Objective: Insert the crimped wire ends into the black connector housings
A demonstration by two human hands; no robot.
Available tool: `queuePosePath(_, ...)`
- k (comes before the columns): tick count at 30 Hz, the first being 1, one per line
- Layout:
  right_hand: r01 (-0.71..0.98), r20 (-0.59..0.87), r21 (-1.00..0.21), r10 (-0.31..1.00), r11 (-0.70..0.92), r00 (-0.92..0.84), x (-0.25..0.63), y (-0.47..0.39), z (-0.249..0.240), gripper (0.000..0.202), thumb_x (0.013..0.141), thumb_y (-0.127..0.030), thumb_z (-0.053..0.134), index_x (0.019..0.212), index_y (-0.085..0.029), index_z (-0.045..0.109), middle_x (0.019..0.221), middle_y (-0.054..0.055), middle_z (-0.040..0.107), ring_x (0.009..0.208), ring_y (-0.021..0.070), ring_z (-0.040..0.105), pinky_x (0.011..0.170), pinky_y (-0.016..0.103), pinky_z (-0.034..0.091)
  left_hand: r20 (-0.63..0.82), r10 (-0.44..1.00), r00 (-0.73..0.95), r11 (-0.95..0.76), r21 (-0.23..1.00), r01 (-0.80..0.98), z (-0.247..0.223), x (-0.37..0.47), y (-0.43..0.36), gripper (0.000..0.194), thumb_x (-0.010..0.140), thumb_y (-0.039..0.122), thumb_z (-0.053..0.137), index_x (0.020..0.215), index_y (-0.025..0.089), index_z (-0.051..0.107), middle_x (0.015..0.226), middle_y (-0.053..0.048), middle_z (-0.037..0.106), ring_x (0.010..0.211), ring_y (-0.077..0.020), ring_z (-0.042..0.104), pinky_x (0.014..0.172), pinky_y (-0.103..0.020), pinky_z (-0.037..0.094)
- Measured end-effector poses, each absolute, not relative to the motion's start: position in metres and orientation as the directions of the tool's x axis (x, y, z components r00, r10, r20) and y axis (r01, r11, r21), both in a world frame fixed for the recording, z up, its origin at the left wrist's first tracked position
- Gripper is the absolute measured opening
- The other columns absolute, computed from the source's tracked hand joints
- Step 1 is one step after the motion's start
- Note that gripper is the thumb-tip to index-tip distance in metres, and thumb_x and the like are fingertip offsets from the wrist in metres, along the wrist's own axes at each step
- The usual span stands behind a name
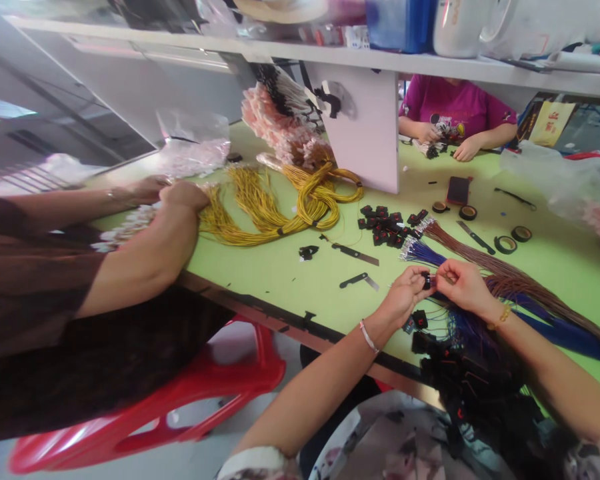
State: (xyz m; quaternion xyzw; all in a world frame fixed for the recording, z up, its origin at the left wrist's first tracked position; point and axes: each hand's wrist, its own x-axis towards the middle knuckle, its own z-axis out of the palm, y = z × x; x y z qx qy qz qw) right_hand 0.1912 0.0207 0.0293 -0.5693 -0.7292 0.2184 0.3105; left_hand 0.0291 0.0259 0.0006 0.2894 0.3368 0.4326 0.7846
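Note:
My left hand (pixel 405 293) is closed on a small black connector housing (pixel 427 280), held just above the green table. Close beside it, my right hand (pixel 463 283) pinches what looks like a thin wire end at the housing; the fingers hide the exact contact. Loose black housings (pixel 387 225) with red marks lie in a pile beyond my hands. Bundles of brown wires (pixel 460 250) and blue wires (pixel 425 253) with metal tips run from there to the right. Below my hands hangs a heap of black housings (pixel 465 373) on wires, at the table's front edge.
Two knives (pixel 355 253) (pixel 360 280) and another knife (pixel 475 237) lie on the table (pixel 280 280). Tape rolls (pixel 505 244) sit at right, yellow wire bundles (pixel 260 233) at left. A co-worker's arm (pixel 145 267) reaches in from the left; another person (pixel 457 113) sits opposite. A red stool (pixel 230 387) stands below.

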Motion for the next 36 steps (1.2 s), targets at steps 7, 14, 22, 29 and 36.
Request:
queuePosePath(7, 0.756, 0.278, -0.541, 0.927, 0.368, -0.252, 0.186, 0.017, 0.026, 0.009, 0.077, -0.023, 0.052, 0.069, -0.018, 0.054, 0.061, -0.001, 0.053, 0.053, 0.0102, 0.041, 0.053, 0.022, 0.031, -0.245, 0.903, 0.354, 0.386, 0.825, -0.412, -0.001, 0.031, 0.024, 0.021, 0.075, 0.021, 0.068, 0.091, 0.015, 0.056, 0.085, -0.002, 0.059, 0.082, -0.0113, 0.059, 0.088, -0.034, 0.051)
queuePosePath(14, 0.701, 0.183, -0.636, 0.946, 0.321, -0.268, 0.187, 0.017, 0.026, 0.011, 0.080, -0.024, 0.050, 0.070, -0.019, 0.053, 0.062, -0.001, 0.056, 0.053, 0.0106, 0.044, 0.053, 0.022, 0.034, -0.253, 0.896, 0.364, 0.397, 0.823, -0.406, 0.000, 0.028, 0.024, 0.025, 0.073, 0.024, 0.071, 0.092, 0.015, 0.057, 0.087, -0.003, 0.059, 0.082, -0.0121, 0.059, 0.087, -0.035, 0.051)
queuePosePath(22, 0.615, 0.118, -0.740, 0.952, 0.274, -0.282, 0.192, 0.023, 0.031, 0.015, 0.078, -0.026, 0.052, 0.065, -0.018, 0.051, 0.057, -0.003, 0.050, 0.052, 0.0092, 0.040, 0.052, 0.022, 0.032, -0.188, 0.936, 0.298, 0.279, 0.912, -0.300, 0.002, 0.031, 0.018, 0.025, 0.073, 0.028, 0.069, 0.092, 0.015, 0.058, 0.085, -0.004, 0.059, 0.076, -0.0141, 0.059, 0.078, -0.036, 0.053)
queuePosePath(29, 0.556, -0.151, -0.818, 0.878, 0.148, -0.455, 0.203, 0.031, 0.052, 0.020, 0.083, -0.036, 0.054, 0.078, -0.017, 0.056, 0.063, -0.002, 0.055, 0.056, 0.0103, 0.047, 0.054, 0.022, 0.037, 0.267, 0.671, 0.692, -0.270, 0.957, -0.108, 0.034, 0.042, -0.040, 0.021, 0.076, 0.030, 0.064, 0.094, 0.023, 0.069, 0.098, -0.011, 0.067, 0.100, -0.0250, 0.059, 0.095, -0.038, 0.044)
queuePosePath(36, 0.860, -0.076, -0.390, 0.919, 0.330, -0.387, 0.183, 0.023, 0.022, 0.008, 0.083, -0.027, 0.056, 0.083, -0.019, 0.058, 0.081, 0.002, 0.062, 0.068, 0.0130, 0.051, 0.062, 0.024, 0.033, 0.382, 0.482, 0.789, -0.570, 0.820, -0.049, 0.049, 0.051, -0.050, 0.031, 0.076, 0.039, 0.066, 0.103, 0.025, 0.068, 0.100, -0.011, 0.069, 0.103, -0.0282, 0.059, 0.093, -0.040, 0.044)
